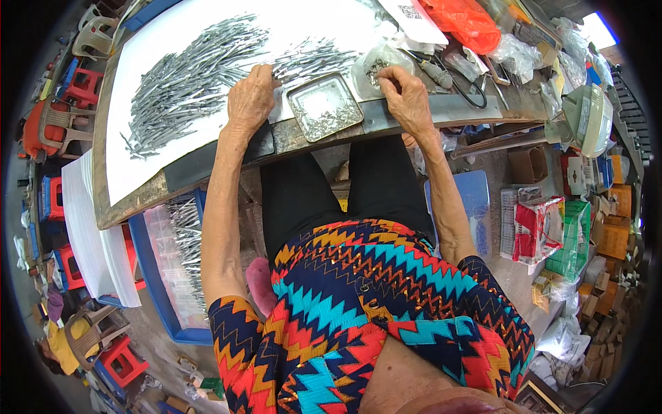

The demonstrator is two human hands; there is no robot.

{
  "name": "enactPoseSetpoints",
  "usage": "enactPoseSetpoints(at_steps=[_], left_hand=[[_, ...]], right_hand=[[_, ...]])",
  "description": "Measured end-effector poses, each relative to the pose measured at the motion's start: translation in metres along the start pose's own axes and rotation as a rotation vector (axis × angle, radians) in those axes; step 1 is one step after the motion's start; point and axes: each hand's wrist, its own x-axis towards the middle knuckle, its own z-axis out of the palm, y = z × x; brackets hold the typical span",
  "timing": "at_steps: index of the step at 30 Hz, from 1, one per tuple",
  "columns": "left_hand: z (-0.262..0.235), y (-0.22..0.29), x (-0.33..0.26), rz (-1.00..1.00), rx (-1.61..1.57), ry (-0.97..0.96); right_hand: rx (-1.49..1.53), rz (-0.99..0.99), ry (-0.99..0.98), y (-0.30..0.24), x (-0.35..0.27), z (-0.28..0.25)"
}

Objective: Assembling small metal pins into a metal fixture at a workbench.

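My left hand (251,101) is closed at the right side of a wide pile of thin dark metal strips (189,83). Its fingertips face a smaller group of the same strips (314,58), and whatever they grip is hidden. Between my hands a shallow square metal tray (323,103) lies at the table's near edge, with small metal pieces scattered inside. My right hand (407,100) has its thumb and fingers pinched together at a clear plastic bag (379,65) of small metal parts. What it pinches is too small to make out.
White sheeting (148,169) covers much of the wooden table. Pliers-like tools (436,72), a red plastic bag (463,24) and a lamp (587,121) crowd the right side. Below left stands a blue-rimmed tray of strips (187,334); baskets (569,241) stand on the floor at right.
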Motion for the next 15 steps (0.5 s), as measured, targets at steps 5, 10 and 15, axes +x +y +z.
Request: enactPoseSetpoints(at_steps=[5, 10, 15], left_hand=[[-0.003, 0.009, -0.003, -0.096, -0.126, 0.055], [-0.011, 0.024, -0.003, -0.177, -0.269, 0.161], [-0.023, 0.034, -0.016, -0.368, -0.892, 0.185]], right_hand=[[0.086, -0.06, -0.016, -0.019, -0.008, 0.016], [0.047, -0.207, -0.113, -0.024, -0.012, 0.024], [-0.071, -0.39, -0.176, -0.028, -0.011, 0.034]])
